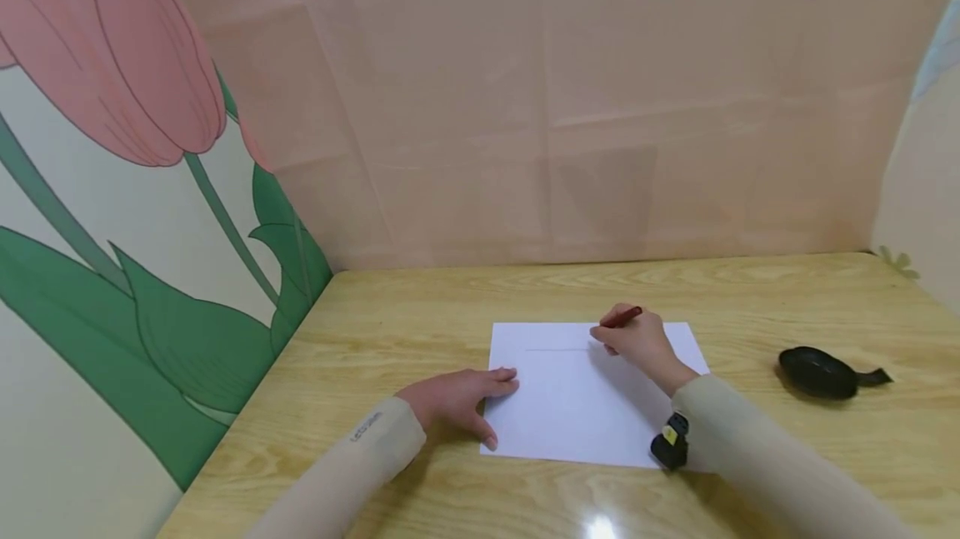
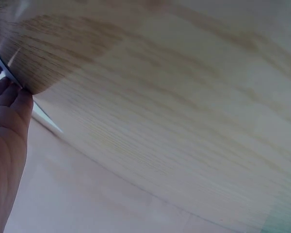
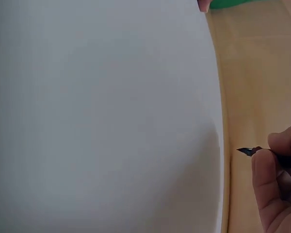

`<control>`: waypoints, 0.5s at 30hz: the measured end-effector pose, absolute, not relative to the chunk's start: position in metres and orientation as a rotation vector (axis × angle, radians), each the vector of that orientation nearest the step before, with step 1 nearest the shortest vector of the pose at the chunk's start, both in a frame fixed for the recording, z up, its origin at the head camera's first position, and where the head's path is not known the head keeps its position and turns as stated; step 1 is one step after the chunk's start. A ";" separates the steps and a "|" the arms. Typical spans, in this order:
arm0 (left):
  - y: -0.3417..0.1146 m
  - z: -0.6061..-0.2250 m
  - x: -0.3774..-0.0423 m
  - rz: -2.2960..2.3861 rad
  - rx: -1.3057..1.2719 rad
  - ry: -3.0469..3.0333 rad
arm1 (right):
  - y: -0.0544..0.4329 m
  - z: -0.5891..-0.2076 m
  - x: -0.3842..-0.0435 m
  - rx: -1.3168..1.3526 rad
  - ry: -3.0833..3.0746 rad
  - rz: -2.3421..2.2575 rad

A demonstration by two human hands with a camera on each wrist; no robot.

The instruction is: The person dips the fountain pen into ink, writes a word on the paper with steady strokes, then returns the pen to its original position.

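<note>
A white sheet of paper (image 1: 558, 414) lies on the wooden table, with a thin straight line (image 1: 557, 350) across its upper part. My right hand (image 1: 637, 346) pinches a dark red pen (image 1: 624, 316) between thumb and fingers, over the upper right of the sheet. In the right wrist view the pen's pointed metal nib (image 3: 245, 151) shows, like a fountain pen's; whether it touches the paper I cannot tell. My left hand (image 1: 467, 399) rests at the sheet's left edge, fingers extended and thumb spread. The left wrist view shows its fingers (image 2: 12, 99) by the paper's edge.
To the right of the paper, a black oval thing (image 1: 817, 372) with a short handle-like tail lies on the wooden table (image 1: 360, 339). A pinkish-beige cloth (image 1: 450, 106) hangs behind the table. On the left stands a wall (image 1: 187, 231) painted with tulips.
</note>
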State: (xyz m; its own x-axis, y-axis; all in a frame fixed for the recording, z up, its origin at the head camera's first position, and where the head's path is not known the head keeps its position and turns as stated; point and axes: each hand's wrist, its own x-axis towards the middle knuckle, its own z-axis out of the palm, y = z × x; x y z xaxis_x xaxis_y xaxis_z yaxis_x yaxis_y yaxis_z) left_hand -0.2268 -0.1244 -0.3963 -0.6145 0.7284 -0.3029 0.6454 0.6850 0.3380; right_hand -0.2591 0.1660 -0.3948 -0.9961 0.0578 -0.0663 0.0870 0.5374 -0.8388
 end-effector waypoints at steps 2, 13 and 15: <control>-0.125 -0.396 -0.227 0.277 1.068 2.482 | 0.165 -0.395 -0.260 0.134 2.720 -1.485; -0.126 -0.397 -0.228 0.292 1.065 2.482 | 0.165 -0.399 -0.263 0.128 2.751 -1.403; -0.125 -0.397 -0.228 0.294 1.066 2.479 | 0.165 -0.400 -0.263 0.125 2.758 -1.393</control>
